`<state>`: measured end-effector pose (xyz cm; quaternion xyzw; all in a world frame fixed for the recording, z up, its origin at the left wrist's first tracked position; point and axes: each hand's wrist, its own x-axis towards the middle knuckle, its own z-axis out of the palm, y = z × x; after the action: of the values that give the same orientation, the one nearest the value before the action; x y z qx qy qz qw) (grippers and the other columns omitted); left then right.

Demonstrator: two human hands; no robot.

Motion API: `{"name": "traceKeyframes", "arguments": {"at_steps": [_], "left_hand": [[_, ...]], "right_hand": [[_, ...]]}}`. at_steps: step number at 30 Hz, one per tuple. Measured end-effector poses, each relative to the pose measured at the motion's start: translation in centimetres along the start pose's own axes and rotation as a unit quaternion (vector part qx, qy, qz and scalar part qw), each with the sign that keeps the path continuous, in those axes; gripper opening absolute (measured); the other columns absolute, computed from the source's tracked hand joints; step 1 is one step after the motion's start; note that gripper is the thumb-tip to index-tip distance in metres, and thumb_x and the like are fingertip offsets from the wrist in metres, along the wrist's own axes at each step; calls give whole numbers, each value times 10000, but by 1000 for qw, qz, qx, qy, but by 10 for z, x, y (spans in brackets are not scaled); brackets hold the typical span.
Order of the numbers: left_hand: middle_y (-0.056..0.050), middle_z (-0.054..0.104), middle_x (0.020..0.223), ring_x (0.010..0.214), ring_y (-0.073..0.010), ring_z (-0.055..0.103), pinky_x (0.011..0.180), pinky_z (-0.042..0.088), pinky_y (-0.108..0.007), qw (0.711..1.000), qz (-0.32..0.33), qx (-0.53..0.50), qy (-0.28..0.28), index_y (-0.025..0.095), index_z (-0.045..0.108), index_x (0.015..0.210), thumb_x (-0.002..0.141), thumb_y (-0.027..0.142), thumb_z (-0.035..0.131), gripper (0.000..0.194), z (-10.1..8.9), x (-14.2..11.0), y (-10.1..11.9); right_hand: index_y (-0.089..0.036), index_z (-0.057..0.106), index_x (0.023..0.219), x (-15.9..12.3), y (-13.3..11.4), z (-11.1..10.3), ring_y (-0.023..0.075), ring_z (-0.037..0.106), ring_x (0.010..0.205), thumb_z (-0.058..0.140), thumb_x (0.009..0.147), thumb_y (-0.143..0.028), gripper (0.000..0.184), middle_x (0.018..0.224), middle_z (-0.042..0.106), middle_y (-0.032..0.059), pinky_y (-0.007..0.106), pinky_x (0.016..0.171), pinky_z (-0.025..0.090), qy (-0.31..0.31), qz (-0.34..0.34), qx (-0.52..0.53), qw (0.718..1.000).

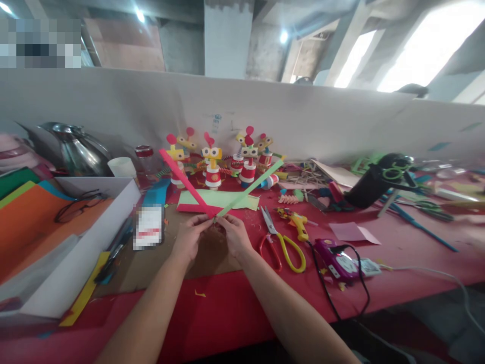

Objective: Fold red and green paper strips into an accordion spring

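Two long paper strips meet in a V between my hands. The red paper strip (184,179) slants up to the left, and the light green paper strip (252,187) slants up to the right. My left hand (192,233) pinches the red strip near its lower end. With closed fingers, my right hand (234,231) grips the green strip where the two cross. Both hands are close together above a brown cardboard sheet (151,273). Behind them lie pale green paper (238,201) and red paper. How the strip ends join is hidden by my fingertips.
Scissors (278,237) with red and yellow handles lie right of my hands, near a yellow glue gun (299,225) and a purple power strip (337,260). Several paper-cup figures (213,172) stand behind. On the left are a white box (83,253) of coloured paper and a metal jug (78,151).
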<state>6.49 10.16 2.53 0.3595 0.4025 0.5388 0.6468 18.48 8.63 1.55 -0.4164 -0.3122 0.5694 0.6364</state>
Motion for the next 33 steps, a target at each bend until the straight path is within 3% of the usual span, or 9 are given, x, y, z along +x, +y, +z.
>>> {"name": "traceKeyframes", "arguments": {"at_steps": [3, 7, 11, 13, 17, 21, 25, 30, 33], "left_hand": [[-22, 677, 850, 819, -153, 620, 804, 474, -285, 996, 73, 55, 2, 191, 683, 972, 594, 235, 799, 398, -2, -3, 6], [-51, 640, 1066, 976, -177, 589, 894, 451, -302, 979, 169, 106, -40, 243, 616, 1174, 684, 246, 733, 503, 0, -11, 14], [-69, 543, 1291, 1122, -220, 526, 917, 440, -315, 958, 241, 153, -10, 310, 539, 1283, 591, 198, 794, 746, 3, -12, 14], [-78, 600, 1213, 1105, -235, 540, 880, 452, -310, 961, 218, 171, 4, 278, 624, 1183, 580, 219, 804, 632, 3, -10, 11], [-57, 692, 799, 792, -193, 618, 731, 469, -289, 982, 105, 157, -14, 182, 731, 808, 675, 348, 745, 214, -2, -5, 4], [-28, 671, 658, 649, -156, 596, 640, 458, -273, 994, 58, 95, 15, 163, 723, 725, 603, 341, 799, 229, -3, -2, 3], [-21, 665, 638, 600, -119, 575, 615, 445, -251, 1000, 9, 23, 6, 150, 723, 730, 514, 292, 848, 288, -2, -1, 2], [-22, 665, 641, 616, -123, 584, 646, 460, -259, 999, 19, 29, 22, 144, 723, 745, 516, 323, 851, 318, -2, 1, -3], [-27, 678, 672, 646, -137, 601, 687, 476, -277, 998, 28, 51, 22, 152, 733, 793, 555, 355, 831, 328, -5, 1, -6]], "right_hand": [[-174, 599, 605, 0, 1, 0, 97, 475, 530, 751, 632, -375, 254, 566, 562, -25, 230, 522, 361, 17, -12, -31, 999], [-179, 614, 632, -2, 0, 1, 98, 501, 593, 728, 680, -375, 232, 618, 583, -23, 229, 597, 388, 1, -62, -31, 998], [-185, 631, 662, -4, -2, 3, 109, 525, 622, 723, 687, -384, 221, 659, 604, -13, 234, 623, 409, -2, -84, -14, 996], [-189, 639, 681, -5, -4, 3, 124, 552, 645, 722, 681, -396, 223, 675, 619, -4, 237, 612, 414, -6, -80, -14, 997], [-176, 665, 685, -6, -3, 3, 132, 581, 663, 715, 691, -377, 207, 668, 643, 11, 230, 595, 401, -20, -63, -52, 996], [-170, 691, 695, -4, -1, 2, 126, 580, 634, 728, 674, -363, 197, 650, 654, 12, 227, 585, 409, -26, -40, -49, 998], [-159, 686, 652, -3, -1, 2, 121, 582, 594, 766, 611, -352, 213, 614, 654, 16, 222, 553, 409, -15, 4, -11, 1000], [-157, 675, 653, -3, -2, 2, 123, 604, 591, 789, 564, -331, 227, 599, 658, 17, 201, 497, 373, 0, 59, 7, 998], [-160, 673, 651, -2, -2, 1, 117, 593, 580, 779, 570, -312, 202, 604, 660, 17, 198, 494, 376, 8, 52, -1, 999]]}}
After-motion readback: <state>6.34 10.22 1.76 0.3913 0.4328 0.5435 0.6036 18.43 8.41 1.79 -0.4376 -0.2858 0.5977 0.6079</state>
